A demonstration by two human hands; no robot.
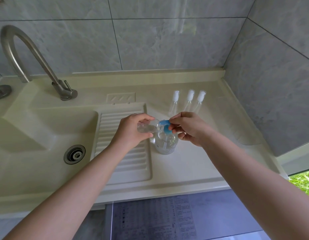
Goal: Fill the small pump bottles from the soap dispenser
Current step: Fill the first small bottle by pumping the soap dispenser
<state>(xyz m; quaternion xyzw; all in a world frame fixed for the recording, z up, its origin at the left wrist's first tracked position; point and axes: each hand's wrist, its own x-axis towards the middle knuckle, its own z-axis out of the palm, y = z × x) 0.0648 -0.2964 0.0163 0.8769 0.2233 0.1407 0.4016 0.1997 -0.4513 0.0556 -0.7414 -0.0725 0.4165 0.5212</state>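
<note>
- Small pump bottle (146, 128): light, clear, slippery plastic; left hand (133, 130) grips its body, mouth tilted against the nozzle.
- Soap dispenser (165, 141) stands on the counter (202, 161); right hand (188, 129) pinches its blue pump head (165, 126).

A curved metal tap (29, 61) is seen at upper left above the cream sink (20, 132), whose drain (74, 154) lies beside a ribbed washboard (122, 149). Printed paper, possibly a label (160, 220), is shown at bottom centre.
</note>
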